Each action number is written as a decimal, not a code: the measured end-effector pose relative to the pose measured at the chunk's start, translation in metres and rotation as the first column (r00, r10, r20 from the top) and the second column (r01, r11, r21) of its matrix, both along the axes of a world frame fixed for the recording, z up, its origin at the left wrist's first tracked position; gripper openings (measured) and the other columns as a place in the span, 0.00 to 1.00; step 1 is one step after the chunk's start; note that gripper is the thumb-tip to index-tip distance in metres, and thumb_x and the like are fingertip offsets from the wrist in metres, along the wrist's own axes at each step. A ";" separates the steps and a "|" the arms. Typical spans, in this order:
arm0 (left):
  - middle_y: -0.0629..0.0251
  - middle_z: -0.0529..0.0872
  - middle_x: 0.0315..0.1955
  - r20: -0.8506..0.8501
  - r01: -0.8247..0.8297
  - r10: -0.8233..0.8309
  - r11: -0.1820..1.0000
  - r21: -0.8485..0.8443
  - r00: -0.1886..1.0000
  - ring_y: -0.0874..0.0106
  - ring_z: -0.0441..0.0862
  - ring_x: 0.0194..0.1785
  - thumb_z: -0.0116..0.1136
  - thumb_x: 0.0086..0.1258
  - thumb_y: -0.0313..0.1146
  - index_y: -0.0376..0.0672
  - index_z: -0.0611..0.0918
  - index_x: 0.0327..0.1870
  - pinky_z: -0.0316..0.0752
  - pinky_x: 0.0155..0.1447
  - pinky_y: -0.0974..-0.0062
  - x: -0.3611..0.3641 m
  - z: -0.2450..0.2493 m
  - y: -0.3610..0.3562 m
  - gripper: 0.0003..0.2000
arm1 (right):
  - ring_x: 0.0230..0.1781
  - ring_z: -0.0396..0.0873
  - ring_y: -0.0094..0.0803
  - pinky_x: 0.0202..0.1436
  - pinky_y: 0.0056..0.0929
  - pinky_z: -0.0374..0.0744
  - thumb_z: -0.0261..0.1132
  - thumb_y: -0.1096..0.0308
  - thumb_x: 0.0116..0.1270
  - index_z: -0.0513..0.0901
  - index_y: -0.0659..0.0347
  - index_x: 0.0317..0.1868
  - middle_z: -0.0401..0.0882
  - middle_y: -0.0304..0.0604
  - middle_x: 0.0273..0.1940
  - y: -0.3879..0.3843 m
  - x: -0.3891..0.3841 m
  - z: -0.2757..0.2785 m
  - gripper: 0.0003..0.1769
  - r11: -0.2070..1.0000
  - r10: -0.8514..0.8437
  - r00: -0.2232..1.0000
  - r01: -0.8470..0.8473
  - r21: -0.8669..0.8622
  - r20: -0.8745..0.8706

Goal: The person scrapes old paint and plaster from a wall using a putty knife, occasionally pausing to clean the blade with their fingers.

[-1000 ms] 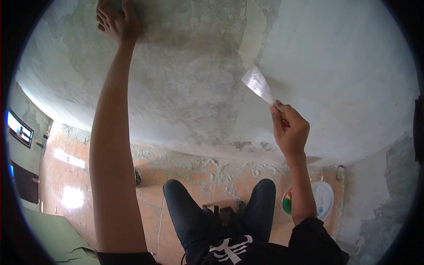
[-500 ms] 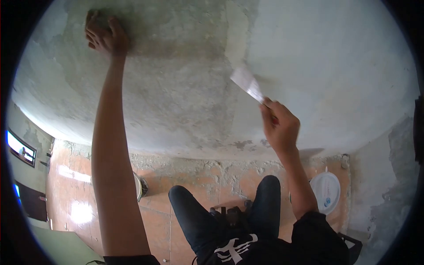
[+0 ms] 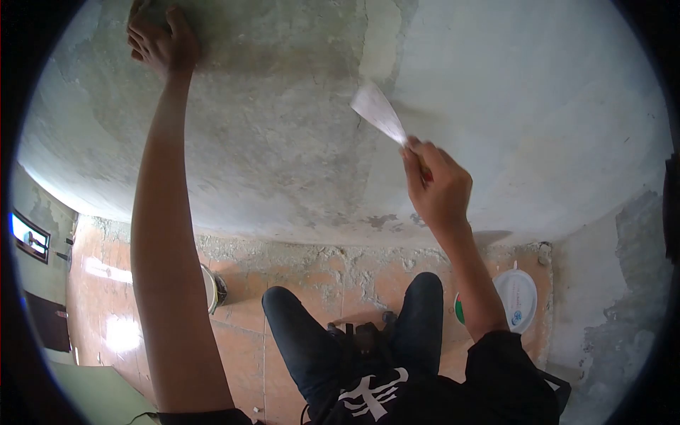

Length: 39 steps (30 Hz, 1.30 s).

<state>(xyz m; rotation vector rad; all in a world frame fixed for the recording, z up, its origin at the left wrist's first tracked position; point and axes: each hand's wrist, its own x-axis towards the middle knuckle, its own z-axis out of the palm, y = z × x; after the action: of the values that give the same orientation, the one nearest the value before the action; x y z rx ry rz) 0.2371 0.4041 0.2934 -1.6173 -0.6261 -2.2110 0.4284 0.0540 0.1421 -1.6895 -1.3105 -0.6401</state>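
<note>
My right hand (image 3: pixel 438 185) grips the red handle of a putty knife (image 3: pixel 379 112). Its wide metal blade lies against the rough grey wall (image 3: pixel 283 142), at the edge where a smoother pale patch (image 3: pixel 538 106) begins. My left hand (image 3: pixel 156 39) is stretched high up to the left, palm and fingers pressed flat on the wall. My legs in dark trousers (image 3: pixel 304 340) show below.
An orange tiled floor (image 3: pixel 248 340) with plaster crumbs runs along the wall's foot. A white bucket lid (image 3: pixel 518 299) lies at the right by my arm. A tin (image 3: pixel 211 289) stands on the floor at the left. A window (image 3: pixel 28 237) glows far left.
The putty knife and my right hand have shifted left and up along the wall. My left hand stays pressed high on the wall. The view has drifted slightly.
</note>
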 end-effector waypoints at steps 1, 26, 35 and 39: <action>0.71 0.72 0.65 -0.002 0.002 -0.002 1.000 0.009 1.000 0.63 0.63 0.69 0.56 0.64 0.47 0.52 0.73 0.59 0.50 0.70 0.56 -0.001 0.002 0.000 0.23 | 0.14 0.74 0.25 0.17 0.24 0.70 0.68 0.68 0.66 0.84 0.55 0.41 0.76 0.35 0.19 -0.003 -0.002 0.000 0.05 1.000 -0.005 1.000 0.005 -0.005 -0.006; 0.71 0.71 0.67 0.002 -0.017 0.017 1.000 0.001 1.000 0.62 0.62 0.69 0.56 0.63 0.44 0.51 0.72 0.60 0.50 0.69 0.55 -0.002 0.006 0.006 0.23 | 0.14 0.73 0.24 0.16 0.24 0.69 0.67 0.66 0.67 0.83 0.56 0.40 0.76 0.36 0.19 -0.014 0.014 -0.014 0.05 1.000 -0.016 1.000 0.016 -0.011 0.005; 0.70 0.71 0.65 0.014 -0.049 0.049 0.999 -0.011 0.999 0.62 0.61 0.70 0.56 0.63 0.45 0.51 0.71 0.60 0.49 0.70 0.55 -0.004 0.006 0.002 0.24 | 0.16 0.75 0.27 0.19 0.26 0.71 0.68 0.68 0.65 0.84 0.57 0.41 0.78 0.37 0.22 -0.003 0.014 -0.017 0.06 0.999 0.042 0.999 -0.042 0.019 -0.013; 0.70 0.71 0.65 0.004 0.016 -0.016 0.999 -0.038 1.000 0.63 0.62 0.69 0.56 0.63 0.45 0.51 0.71 0.60 0.49 0.69 0.55 0.001 0.002 -0.001 0.24 | 0.17 0.76 0.26 0.20 0.25 0.73 0.68 0.68 0.65 0.84 0.57 0.40 0.79 0.38 0.22 -0.008 0.003 -0.010 0.05 0.997 -0.029 0.999 0.027 -0.070 -0.024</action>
<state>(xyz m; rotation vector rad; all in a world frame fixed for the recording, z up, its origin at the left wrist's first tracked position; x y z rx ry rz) 0.2382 0.4030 0.2958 -1.6434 -0.6620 -2.2268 0.4314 0.0464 0.1321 -1.7692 -1.3068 -0.5941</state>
